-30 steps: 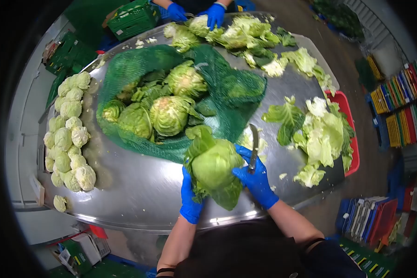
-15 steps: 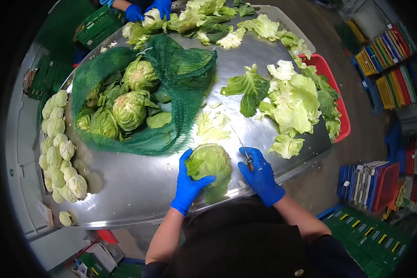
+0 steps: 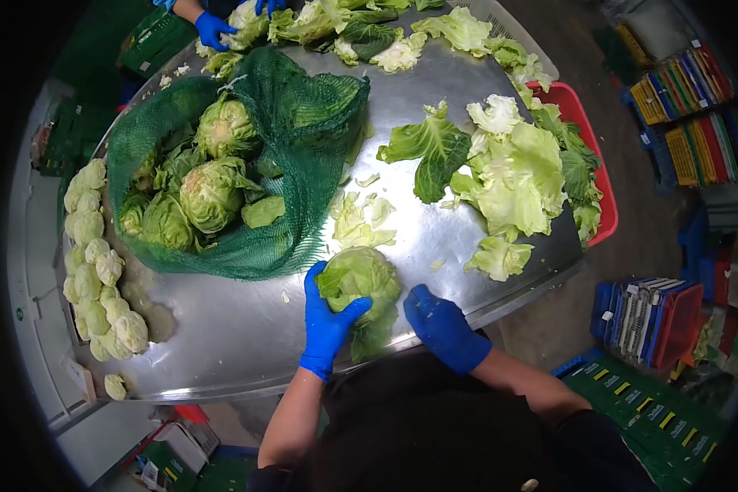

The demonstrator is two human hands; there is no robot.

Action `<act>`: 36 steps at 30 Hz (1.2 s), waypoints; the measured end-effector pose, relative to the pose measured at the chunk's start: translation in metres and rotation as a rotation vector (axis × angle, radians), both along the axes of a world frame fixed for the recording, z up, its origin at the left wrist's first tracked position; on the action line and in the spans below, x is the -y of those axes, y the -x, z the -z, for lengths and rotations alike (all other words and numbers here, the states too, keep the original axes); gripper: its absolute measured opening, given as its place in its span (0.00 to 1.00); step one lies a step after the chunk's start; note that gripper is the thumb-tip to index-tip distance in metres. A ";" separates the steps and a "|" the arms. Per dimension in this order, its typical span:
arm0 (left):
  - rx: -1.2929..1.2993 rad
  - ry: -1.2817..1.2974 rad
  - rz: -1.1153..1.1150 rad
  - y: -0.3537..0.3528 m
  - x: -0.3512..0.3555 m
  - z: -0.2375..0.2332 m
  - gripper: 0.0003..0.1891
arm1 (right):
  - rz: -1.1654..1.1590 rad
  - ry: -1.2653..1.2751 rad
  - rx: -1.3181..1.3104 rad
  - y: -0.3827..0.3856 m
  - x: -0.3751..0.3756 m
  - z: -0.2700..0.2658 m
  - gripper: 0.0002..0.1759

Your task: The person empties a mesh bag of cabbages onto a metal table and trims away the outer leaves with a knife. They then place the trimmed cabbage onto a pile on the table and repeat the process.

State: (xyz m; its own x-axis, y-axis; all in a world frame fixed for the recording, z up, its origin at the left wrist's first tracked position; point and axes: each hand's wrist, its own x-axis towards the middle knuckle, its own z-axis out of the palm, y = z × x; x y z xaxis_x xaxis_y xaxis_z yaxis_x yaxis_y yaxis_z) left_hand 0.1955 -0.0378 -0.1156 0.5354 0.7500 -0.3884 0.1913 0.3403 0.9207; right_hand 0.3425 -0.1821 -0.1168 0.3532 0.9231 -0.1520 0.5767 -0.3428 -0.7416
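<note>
My left hand (image 3: 328, 328) is gloved in blue and grips a pale green cabbage (image 3: 371, 287) from its left side, thumb across the front. Just right of the cabbage, my right hand (image 3: 443, 328), also in a blue glove, has its fingers curled closed. The knife seen in it half a second ago is now hidden by the hand. Loose leaf pieces (image 3: 361, 221) lie beyond the cabbage. At left is an open green net bag (image 3: 303, 197) with whole cabbages (image 3: 213, 197) inside. Large cut leaves (image 3: 517, 180) are heaped to the right.
Trimmed cabbages (image 3: 86, 283) line the left edge of the metal table (image 3: 238, 336). A red bin (image 3: 603, 193) with leaves stands at the right edge. At the far side, a co-worker's gloved hand (image 3: 213, 29) touches a cabbage. Crates (image 3: 631, 402) stand at lower right.
My right hand has turned over and moved slightly left toward the cabbage, and the knife has gone out of sight. The co-worker's hands have shifted left. The whole view has moved a little.
</note>
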 end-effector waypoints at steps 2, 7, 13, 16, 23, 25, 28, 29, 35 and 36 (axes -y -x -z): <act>0.003 0.003 -0.001 0.001 -0.002 0.001 0.47 | -0.044 -0.010 0.011 0.003 -0.002 0.008 0.05; -0.001 -0.051 0.035 -0.005 -0.005 0.011 0.46 | -0.035 0.147 0.057 0.000 -0.018 0.025 0.09; -0.083 -0.072 0.016 -0.003 -0.007 0.014 0.43 | 0.045 0.346 -0.102 0.005 -0.026 0.070 0.17; 0.017 0.126 -0.039 0.017 -0.015 0.015 0.43 | 0.043 0.345 -0.150 0.006 -0.039 0.071 0.24; 0.403 0.240 -0.053 0.045 -0.003 -0.001 0.46 | 0.034 0.120 -0.220 -0.011 -0.016 0.033 0.31; 0.474 0.285 -0.162 0.035 0.011 -0.007 0.45 | 0.120 0.006 -0.110 -0.014 -0.007 0.021 0.30; 0.078 0.046 -0.317 0.025 0.017 0.006 0.40 | 0.199 -0.129 -0.194 -0.040 -0.003 0.046 0.30; 0.078 0.041 -0.326 0.029 0.016 0.013 0.40 | 0.291 -0.180 -0.330 -0.058 -0.005 0.050 0.30; 0.062 0.073 -0.123 0.027 0.012 0.012 0.40 | 0.628 -0.287 0.189 -0.096 -0.023 0.027 0.31; 0.011 0.017 -0.125 0.022 0.013 0.010 0.33 | 0.497 -0.395 0.166 -0.078 -0.031 0.022 0.33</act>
State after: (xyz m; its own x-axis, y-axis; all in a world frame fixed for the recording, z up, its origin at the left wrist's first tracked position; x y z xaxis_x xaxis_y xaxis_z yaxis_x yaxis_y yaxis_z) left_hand 0.1738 -0.0507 -0.1259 0.4425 0.8047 -0.3958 0.1360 0.3760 0.9166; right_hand 0.4207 -0.1510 -0.1386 0.7416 0.6193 0.2580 0.5373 -0.3179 -0.7812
